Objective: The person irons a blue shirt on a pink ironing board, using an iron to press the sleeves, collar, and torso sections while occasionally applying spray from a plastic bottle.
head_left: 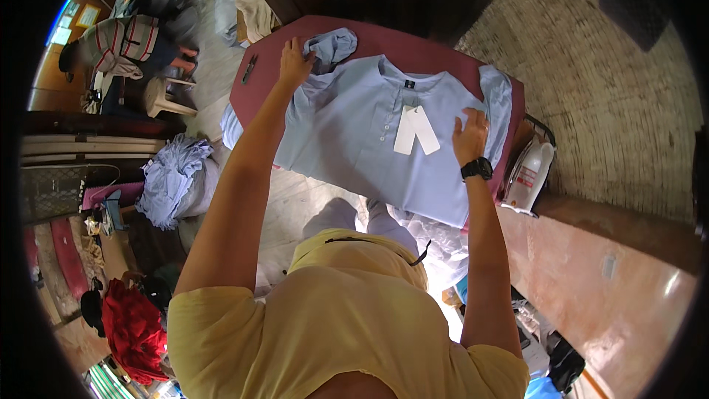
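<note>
A light blue shirt (354,125) lies spread on a dark red table (413,48), its collar toward the far side. Small buttons run down the short front placket, and two white paper tags (417,131) rest on the chest. My left hand (295,65) touches the bunched left sleeve (334,46), fingers stretched and a little apart. Over on the shirt's right side, my right hand (471,137) lies flat with its fingers spread, a black watch (476,169) on that wrist. The right sleeve (496,96) hangs toward the table's right edge.
A small dark tool (249,69) lies near the table's left edge. A white and red iron (528,175) stands off the right edge. Left on the floor is a heap of blue garments (176,181). Beyond are a plastic stool (166,96) and a person in striped clothing (122,44).
</note>
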`<state>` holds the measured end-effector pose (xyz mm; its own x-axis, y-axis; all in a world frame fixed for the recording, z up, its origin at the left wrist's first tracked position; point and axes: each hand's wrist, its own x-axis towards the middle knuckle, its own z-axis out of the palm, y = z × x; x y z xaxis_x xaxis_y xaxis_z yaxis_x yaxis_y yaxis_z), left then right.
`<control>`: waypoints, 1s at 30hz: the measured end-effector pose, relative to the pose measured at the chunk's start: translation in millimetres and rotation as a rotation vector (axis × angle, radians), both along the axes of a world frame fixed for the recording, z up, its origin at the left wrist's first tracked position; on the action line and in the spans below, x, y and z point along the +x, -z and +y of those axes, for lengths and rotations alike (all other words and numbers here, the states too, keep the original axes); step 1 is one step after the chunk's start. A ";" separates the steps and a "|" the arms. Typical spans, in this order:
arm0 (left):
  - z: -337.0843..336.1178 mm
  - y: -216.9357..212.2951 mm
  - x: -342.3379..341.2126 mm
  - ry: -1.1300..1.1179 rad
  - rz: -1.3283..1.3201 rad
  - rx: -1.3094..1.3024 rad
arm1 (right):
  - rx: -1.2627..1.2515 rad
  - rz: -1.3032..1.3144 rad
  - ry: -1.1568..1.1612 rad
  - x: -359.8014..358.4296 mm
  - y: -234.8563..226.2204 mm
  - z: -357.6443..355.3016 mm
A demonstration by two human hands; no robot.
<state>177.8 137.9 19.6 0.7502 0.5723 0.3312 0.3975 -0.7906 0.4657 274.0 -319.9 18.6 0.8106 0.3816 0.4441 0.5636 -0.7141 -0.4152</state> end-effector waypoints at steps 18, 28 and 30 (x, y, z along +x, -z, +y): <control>67.3 -28.2 -44.3 -0.270 -0.296 -0.225 | 0.259 0.523 -0.168 37.2 43.6 265.2; 56.6 4.0 -42.9 0.043 -0.223 0.199 | 0.554 0.529 -0.002 41.2 62.8 287.1; 17.4 6.9 -27.0 0.145 -0.103 0.010 | 0.618 0.501 -0.021 33.0 48.0 294.5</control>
